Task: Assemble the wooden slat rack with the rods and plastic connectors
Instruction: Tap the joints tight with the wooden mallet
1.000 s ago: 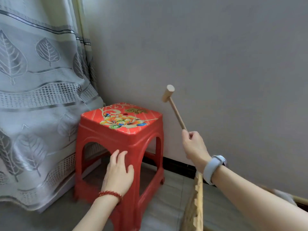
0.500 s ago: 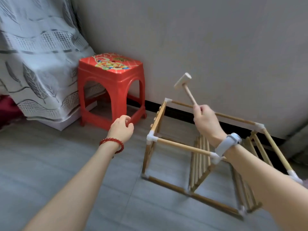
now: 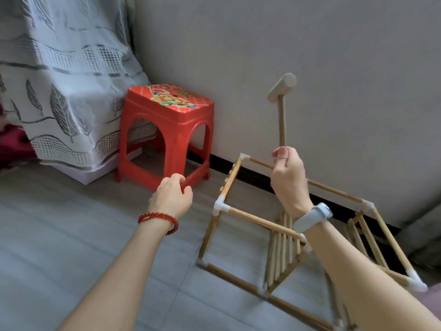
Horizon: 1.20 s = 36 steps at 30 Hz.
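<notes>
On the grey floor (image 3: 59,235), close to the wall (image 3: 310,44), the partly built wooden rack (image 3: 281,247) is seen standing, its rods (image 3: 262,222) joined at the corners by white plastic connectors (image 3: 220,206), with slat panels (image 3: 282,249) leaning inside the frame. A small wooden mallet (image 3: 282,96) is gripped by the lower handle in the right hand (image 3: 287,177), head raised above the rack; a pale wristband (image 3: 312,217) is worn on that wrist. The left hand (image 3: 173,195), with a red bead bracelet (image 3: 158,218), is held loosely curled and empty, just left of the rack. A red plastic stool (image 3: 167,132) is placed in the corner beside a leaf-patterned curtain (image 3: 64,80).
</notes>
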Each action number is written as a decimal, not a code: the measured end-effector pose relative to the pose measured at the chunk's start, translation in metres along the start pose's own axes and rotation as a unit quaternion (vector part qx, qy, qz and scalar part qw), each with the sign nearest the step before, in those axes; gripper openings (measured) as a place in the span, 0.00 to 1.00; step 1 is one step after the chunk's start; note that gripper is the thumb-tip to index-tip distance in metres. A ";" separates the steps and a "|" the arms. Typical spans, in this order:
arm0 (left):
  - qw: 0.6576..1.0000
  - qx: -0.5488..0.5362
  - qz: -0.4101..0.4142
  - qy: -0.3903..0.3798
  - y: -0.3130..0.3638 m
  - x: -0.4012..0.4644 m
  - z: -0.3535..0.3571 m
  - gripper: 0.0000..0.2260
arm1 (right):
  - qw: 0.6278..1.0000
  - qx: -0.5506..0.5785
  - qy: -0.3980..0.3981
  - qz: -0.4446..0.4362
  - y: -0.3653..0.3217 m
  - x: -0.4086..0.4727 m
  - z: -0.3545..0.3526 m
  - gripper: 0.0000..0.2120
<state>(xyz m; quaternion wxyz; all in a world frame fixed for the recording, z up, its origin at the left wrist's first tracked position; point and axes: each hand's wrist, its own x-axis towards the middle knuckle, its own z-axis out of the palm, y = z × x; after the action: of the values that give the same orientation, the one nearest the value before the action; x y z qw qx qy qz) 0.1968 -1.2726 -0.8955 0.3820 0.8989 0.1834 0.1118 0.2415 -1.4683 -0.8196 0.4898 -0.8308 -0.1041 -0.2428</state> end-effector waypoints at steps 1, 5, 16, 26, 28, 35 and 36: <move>1.000 0.000 -0.009 -0.001 -0.004 0.004 0.002 0.15 | 1.000 -0.005 0.004 0.005 0.009 -0.015 0.007 0.11; 0.997 -0.006 -0.062 -0.046 -0.024 0.008 0.016 0.17 | 0.893 -0.237 -0.310 0.224 0.081 -0.114 0.058 0.14; 0.996 -0.057 -0.045 -0.042 -0.021 0.012 0.026 0.17 | 0.989 0.056 -0.120 0.063 0.020 -0.034 0.028 0.13; 0.913 -0.403 0.013 -0.058 0.020 0.008 0.018 0.13 | 0.948 -0.094 -0.305 -0.006 0.058 -0.085 0.035 0.05; 0.929 -0.367 -0.015 -0.036 0.022 0.007 0.023 0.14 | 0.931 -0.190 -0.309 -0.051 0.058 -0.086 0.036 0.09; 0.945 -0.328 0.014 0.003 0.030 0.001 0.048 0.10 | 0.946 -0.142 -0.293 -0.011 0.065 -0.098 0.037 0.09; 0.946 -0.324 0.026 -0.011 0.030 0.000 0.051 0.10 | 0.947 -0.120 -0.298 0.009 0.067 -0.100 0.035 0.09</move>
<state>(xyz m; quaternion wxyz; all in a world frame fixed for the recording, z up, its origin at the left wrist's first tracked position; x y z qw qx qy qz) 0.2220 -1.3250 -0.9086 0.6517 0.7321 0.1096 0.1653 0.1939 -1.4653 -0.9353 0.3349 -0.9190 -0.2079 0.0098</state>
